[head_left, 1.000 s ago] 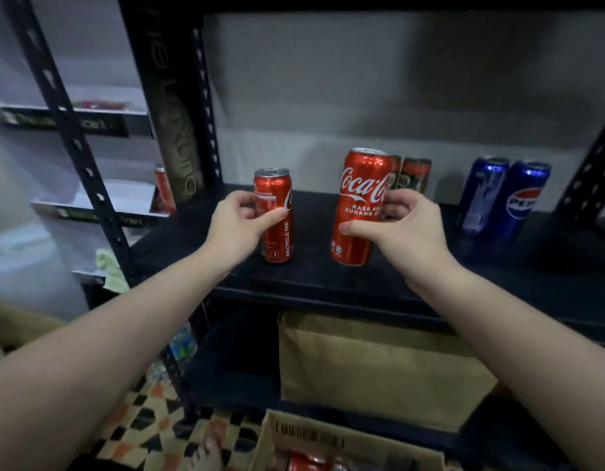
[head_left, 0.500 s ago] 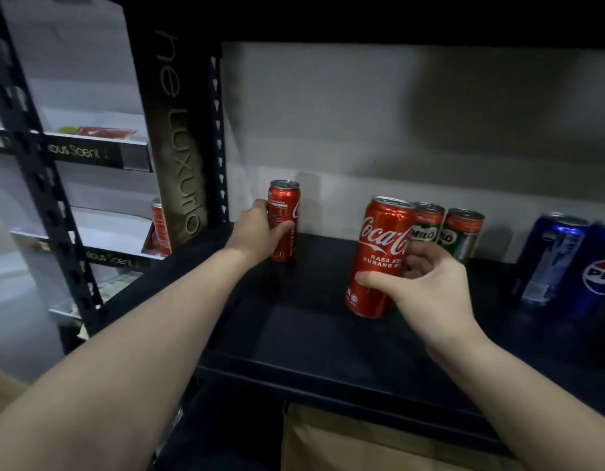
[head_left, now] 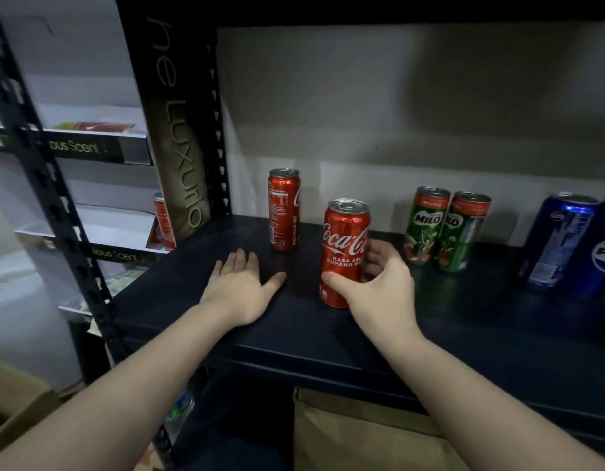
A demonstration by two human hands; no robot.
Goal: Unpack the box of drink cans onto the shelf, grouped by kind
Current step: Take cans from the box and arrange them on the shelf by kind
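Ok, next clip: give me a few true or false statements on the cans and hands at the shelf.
1. The right hand grips a Coca-Cola can. True.
2. The left hand holds the other Coca-Cola can. False: it is open and flat over the shelf, apart from that can.
3. Two Milo cans stand side by side. True.
4. The Pepsi cans stand left of the Milo cans. False: they stand to the right.
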